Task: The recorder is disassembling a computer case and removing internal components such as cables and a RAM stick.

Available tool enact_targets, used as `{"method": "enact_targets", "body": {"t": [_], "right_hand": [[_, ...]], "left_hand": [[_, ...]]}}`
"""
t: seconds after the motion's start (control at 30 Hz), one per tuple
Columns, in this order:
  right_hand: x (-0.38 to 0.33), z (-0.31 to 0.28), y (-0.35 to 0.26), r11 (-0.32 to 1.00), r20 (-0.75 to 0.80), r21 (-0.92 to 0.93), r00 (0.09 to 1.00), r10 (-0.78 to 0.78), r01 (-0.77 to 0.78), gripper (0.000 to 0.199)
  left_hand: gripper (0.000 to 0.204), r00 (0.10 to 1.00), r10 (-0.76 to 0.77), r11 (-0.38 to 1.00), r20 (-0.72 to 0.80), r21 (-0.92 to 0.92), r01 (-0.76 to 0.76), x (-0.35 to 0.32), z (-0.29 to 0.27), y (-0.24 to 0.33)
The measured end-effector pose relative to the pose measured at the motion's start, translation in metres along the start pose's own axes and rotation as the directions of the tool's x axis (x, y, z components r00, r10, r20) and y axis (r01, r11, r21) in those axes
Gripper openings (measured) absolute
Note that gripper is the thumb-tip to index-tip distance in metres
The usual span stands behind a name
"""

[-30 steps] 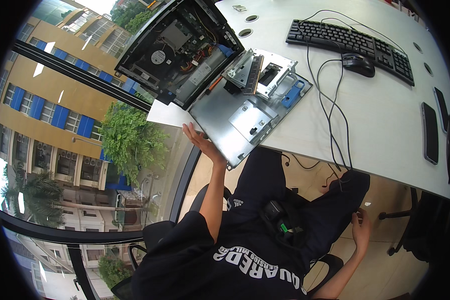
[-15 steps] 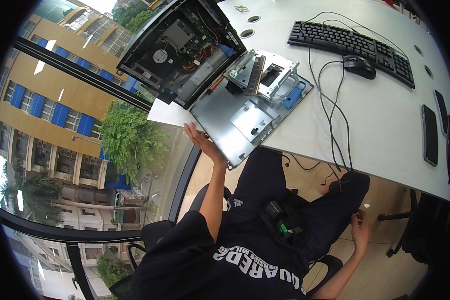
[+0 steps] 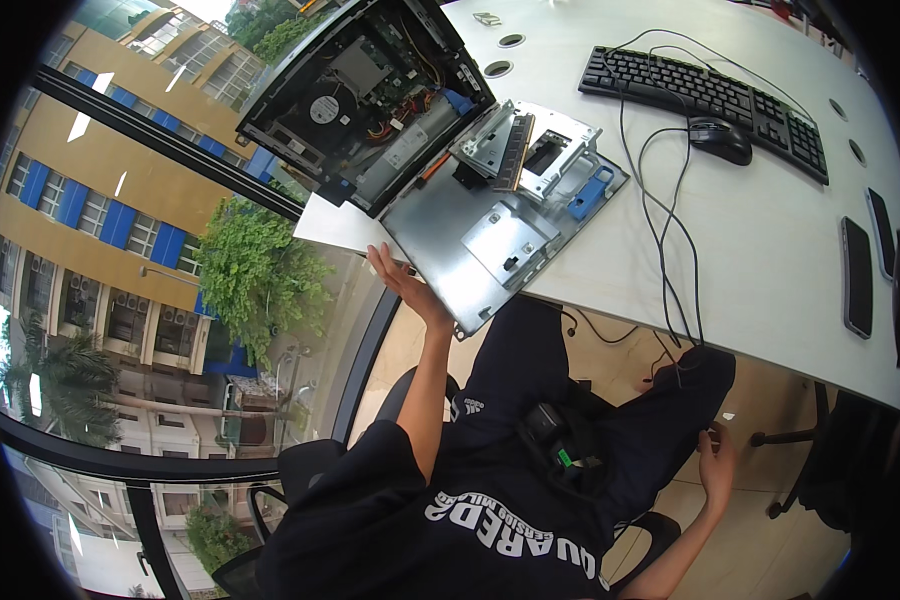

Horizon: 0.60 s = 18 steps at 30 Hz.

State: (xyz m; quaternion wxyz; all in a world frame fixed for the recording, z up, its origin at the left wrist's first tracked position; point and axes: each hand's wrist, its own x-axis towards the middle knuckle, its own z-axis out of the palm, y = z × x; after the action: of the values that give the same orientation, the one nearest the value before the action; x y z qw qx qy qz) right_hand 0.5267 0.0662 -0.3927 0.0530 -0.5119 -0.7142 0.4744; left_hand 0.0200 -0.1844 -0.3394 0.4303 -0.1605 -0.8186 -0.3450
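Note:
My left hand [image 3: 406, 285] rests at the near left edge of a bare metal computer side panel [image 3: 430, 255], fingers stretched out and apart, gripping nothing. Low beside my right thigh hangs my right hand [image 3: 715, 465], its fingers loosely bent and apart, with nothing visible in them. The opened black computer case [image 3: 355, 185] stands behind the panel, its fan, wires and board exposed. On the panel lie a metal drive bracket [image 3: 568, 150], a memory stick [image 3: 513, 155] leaning across it, and a blue plastic latch [image 3: 592, 193]. A thin orange piece [image 3: 433, 168] sits between case and bracket.
A black keyboard [image 3: 705, 95] and wired mouse [image 3: 720, 140] are farther right on the white table [image 3: 770, 270], cables trailing over its front edge. Two phones, one a black phone [image 3: 856, 275], lie at the right. Window glass [image 3: 300, 400] borders the left.
The view has shifted very slightly. Both hands and the computer parts stay essentially where they were.

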Motion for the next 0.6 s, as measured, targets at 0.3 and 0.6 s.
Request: {"method": "enact_targets", "body": {"t": [0.3,0.6], "right_hand": [[-0.004,-0.001,-0.008,1.0,-0.014,-0.012,1.0,0.007,-0.007,0.041],[-0.006,-0.004,-0.015,0.999,0.002,-0.007,1.0,0.031,-0.031,0.041]], "left_hand": [[0.064,0.999,-0.036,0.996,-0.012,-0.077,0.035,-0.004,0.004,-0.017],[0.038,0.988,0.136,0.99,0.069,0.038,-0.139,0.026,-0.038,-0.014]]}}
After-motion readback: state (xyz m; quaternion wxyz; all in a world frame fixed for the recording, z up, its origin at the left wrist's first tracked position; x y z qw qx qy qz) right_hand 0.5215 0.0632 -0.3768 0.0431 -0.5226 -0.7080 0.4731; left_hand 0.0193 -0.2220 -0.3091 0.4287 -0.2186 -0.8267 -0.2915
